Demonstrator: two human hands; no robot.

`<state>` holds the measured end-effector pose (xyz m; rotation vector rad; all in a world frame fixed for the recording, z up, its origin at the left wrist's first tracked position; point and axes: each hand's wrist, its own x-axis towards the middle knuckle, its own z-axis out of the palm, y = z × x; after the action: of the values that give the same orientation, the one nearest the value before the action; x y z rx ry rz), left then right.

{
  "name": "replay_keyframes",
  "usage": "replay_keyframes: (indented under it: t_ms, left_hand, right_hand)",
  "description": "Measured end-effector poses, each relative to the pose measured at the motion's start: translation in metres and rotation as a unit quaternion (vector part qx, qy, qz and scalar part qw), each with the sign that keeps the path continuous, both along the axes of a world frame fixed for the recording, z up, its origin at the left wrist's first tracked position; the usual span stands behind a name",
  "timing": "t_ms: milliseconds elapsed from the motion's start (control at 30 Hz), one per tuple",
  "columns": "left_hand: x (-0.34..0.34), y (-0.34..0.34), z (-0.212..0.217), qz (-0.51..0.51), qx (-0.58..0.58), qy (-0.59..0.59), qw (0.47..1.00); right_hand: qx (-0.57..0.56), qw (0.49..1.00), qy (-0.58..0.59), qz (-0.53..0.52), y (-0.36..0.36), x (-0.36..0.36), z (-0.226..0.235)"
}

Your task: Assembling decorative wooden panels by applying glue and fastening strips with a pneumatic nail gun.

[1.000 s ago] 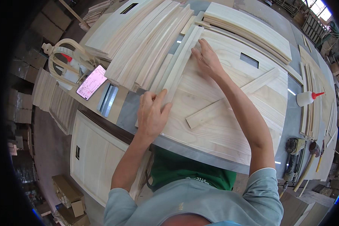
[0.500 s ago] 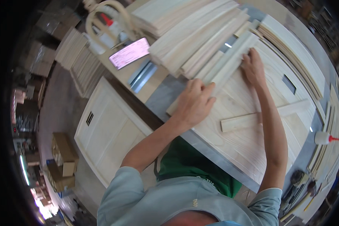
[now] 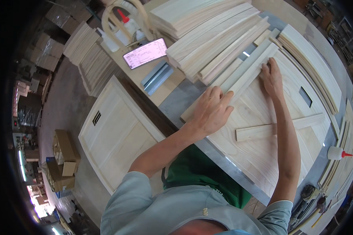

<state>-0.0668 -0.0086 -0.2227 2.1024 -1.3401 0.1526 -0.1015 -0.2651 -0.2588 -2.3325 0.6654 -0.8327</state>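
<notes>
A large pale wooden panel with a small rectangular cutout lies in front of me on the metal-topped table. Along its far left edge runs a long wooden strip. My left hand is closed over the strip toward its near end, fingers on top. Farther up, my right hand has its fingertips pressed against the strip near the far end, partly hiding the contact. A shorter loose strip lies across the panel, passing beneath my right forearm.
Stacked boards and strips fill the table's far side, with curved pieces at the right. A phone and metal bracket lie at the left. A glue bottle is right. Another panel leans below the table's left edge.
The whole view has shifted slightly, the scene moving right in the picture. Both hands stay at the long strip, and no other thing has visibly moved.
</notes>
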Motion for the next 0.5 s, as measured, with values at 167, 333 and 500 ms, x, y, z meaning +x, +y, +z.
replay_keyframes:
  t_ms: [167, 333, 500]
  left_hand:
    - [-0.004, -0.008, 0.002, -0.022, 0.0, 0.006, 1.0]
    - [-0.005, -0.01, 0.004, -0.016, 0.016, -0.004, 1.0]
    - [-0.004, -0.011, 0.003, -0.017, 0.033, 0.005, 0.999]
  right_hand:
    - [0.019, 1.0, 0.011, -0.005, -0.008, -0.001, -0.003]
    - [-0.04, 0.998, -0.01, -0.044, -0.009, 0.002, -0.013]
    - [-0.043, 0.999, -0.006, -0.033, -0.01, 0.002, -0.015]
